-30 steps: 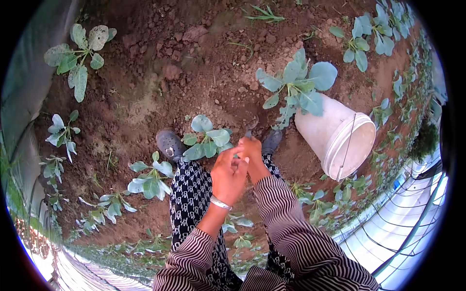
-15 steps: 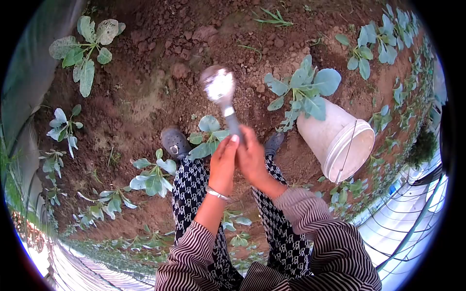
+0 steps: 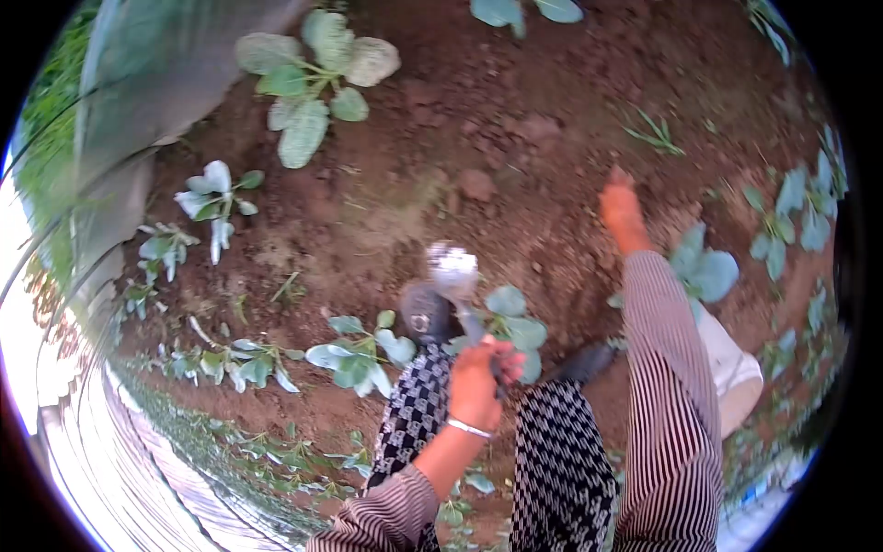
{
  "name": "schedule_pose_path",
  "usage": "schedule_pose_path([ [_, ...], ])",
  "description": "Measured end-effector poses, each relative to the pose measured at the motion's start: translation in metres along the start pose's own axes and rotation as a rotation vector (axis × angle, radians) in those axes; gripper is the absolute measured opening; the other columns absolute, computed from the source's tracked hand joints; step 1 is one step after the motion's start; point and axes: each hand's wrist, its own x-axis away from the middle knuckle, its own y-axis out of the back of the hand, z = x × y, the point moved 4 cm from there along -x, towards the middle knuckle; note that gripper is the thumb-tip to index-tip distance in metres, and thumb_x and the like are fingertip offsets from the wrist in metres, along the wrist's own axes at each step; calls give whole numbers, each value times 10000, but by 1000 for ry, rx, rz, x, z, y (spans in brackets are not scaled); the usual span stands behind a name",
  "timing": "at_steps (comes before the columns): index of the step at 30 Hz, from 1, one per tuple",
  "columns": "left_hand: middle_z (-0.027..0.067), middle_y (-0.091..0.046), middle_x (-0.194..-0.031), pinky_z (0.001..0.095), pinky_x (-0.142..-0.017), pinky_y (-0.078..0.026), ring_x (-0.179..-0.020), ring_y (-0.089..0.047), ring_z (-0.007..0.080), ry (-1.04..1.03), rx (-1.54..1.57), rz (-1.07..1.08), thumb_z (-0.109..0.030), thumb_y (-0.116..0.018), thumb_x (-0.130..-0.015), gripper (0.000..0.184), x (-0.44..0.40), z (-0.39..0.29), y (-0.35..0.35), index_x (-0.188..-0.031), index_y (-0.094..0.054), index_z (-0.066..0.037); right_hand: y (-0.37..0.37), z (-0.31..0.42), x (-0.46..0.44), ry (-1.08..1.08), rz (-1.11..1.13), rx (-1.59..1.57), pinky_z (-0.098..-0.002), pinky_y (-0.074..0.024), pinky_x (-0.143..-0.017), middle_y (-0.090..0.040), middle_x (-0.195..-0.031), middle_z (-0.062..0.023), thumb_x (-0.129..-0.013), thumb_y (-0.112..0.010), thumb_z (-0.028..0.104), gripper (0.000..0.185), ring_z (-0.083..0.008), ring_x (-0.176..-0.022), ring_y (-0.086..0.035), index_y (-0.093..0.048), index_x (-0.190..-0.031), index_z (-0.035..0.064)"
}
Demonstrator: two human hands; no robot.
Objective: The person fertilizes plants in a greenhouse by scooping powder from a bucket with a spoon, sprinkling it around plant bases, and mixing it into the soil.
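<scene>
My left hand [image 3: 475, 386] is closed around the grey handle of a hand trowel [image 3: 453, 269]. Its shiny metal blade points away from me, above the soil by my left shoe [image 3: 425, 313]. Close beside the trowel grows a young leafy plant [image 3: 520, 331] between my feet. My right hand [image 3: 620, 210] is stretched forward over bare soil, apart from the trowel. Blur and the viewing angle hide how its fingers are held. A larger leafy plant [image 3: 708, 269] stands to the right of that forearm, partly covered by the sleeve.
A white bucket [image 3: 727, 368] lies tilted at the right, partly behind my right sleeve. Several leafy plants grow around me, including one with pale, spotted leaves [image 3: 308, 83]. Grey sheeting [image 3: 175, 74] borders the bed at the left.
My right hand has left the trowel and moved forward to the right. My left hand alone keeps the trowel, now lower. The view has shifted and my right foot has turned outward.
</scene>
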Motion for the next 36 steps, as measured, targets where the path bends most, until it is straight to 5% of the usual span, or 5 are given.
schedule_pose_path([
  [1, 120, -610, -914, 355, -657, -531, -774, -634, 234, 16, -24, 49, -256, -494, -936, 259, 0, 3, -2, -993, -513, -4, -20, -23, -15, -30, 625, 34, -420, -494, -881, -593, -1161, -195, -870, -492, 128, 285, -317, -1090, -578, -639, -1092, 25],
  [13, 55, -590, -913, 275, -599, -498, -727, -614, 162, -82, 65, 108, -282, -550, -925, 247, 4, -1, -21, -996, -530, -47, 94, 15, 85, 386, -170, -434, -305, -517, -507, -610, -849, -113, -874, -601, 271, 437, -240, -699, -645, -522, -1211, 4],
  [19, 126, -641, -841, 334, -612, -514, -720, -642, 215, -554, -860, 81, -219, -576, -888, 262, 24, 39, -47, -1045, -539, -13, 166, 44, 227, -489, 942, -1255, -312, -489, -799, -648, -1037, -65, -909, -512, 419, 444, -168, -942, -612, -646, -1067, 26],
  [26, 70, -635, -964, 254, -739, -497, -814, -607, 137, -457, -900, 1025, -128, -615, -875, 278, 58, 94, -78, -1128, -585, -17, 200, -34, 307, -717, 278, -1923, -293, -490, -772, -632, -951, -99, -893, -586, 131, 227, -162, -900, -599, -567, -1077, -1],
  [36, 67, -617, -999, 254, -734, -482, -826, -591, 119, -222, -1038, 748, -143, -505, -916, 313, 29, 127, -80, -1199, -540, -14, 218, -289, 497, -1420, 20, -1348, -245, -331, -355, -479, -586, -15, -907, -553, 231, 233, -83, -390, -403, -541, -932, -1],
])
